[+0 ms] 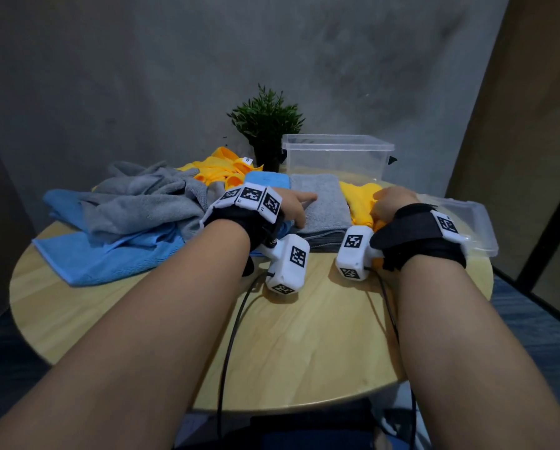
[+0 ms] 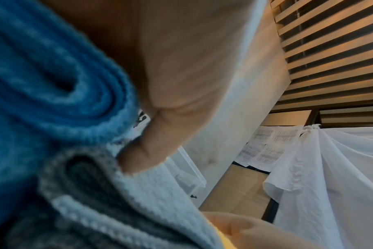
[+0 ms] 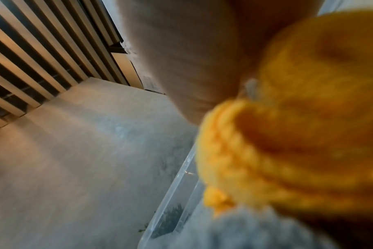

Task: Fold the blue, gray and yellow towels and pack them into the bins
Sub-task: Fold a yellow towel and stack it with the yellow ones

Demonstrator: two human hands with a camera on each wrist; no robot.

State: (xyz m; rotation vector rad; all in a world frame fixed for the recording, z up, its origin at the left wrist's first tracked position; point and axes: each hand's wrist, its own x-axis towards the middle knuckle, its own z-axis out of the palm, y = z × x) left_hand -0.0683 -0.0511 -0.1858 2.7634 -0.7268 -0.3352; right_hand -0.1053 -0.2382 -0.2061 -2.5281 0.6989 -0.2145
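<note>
On the counter [image 1: 304, 336], the left hand [image 1: 291, 206] lies on the folded gray towel [image 1: 324, 203], fingers straight, with a folded blue towel [image 1: 267, 180] just beside it. The right hand [image 1: 390, 203] is curled around the yellow towel [image 1: 358, 198]. A lid [image 1: 470, 222] lies to the right. Unfolded towels [image 1: 135, 216] are heaped left. Farther back stands the clear bin [image 1: 337, 157]; nothing shows in it. A plant [image 1: 267, 125] stands beside it.

A staged indoor room: gray backdrop wall [image 1: 174, 76], slatted wood paneling [image 2: 330, 50], round wooden table [image 1: 304, 336].
</note>
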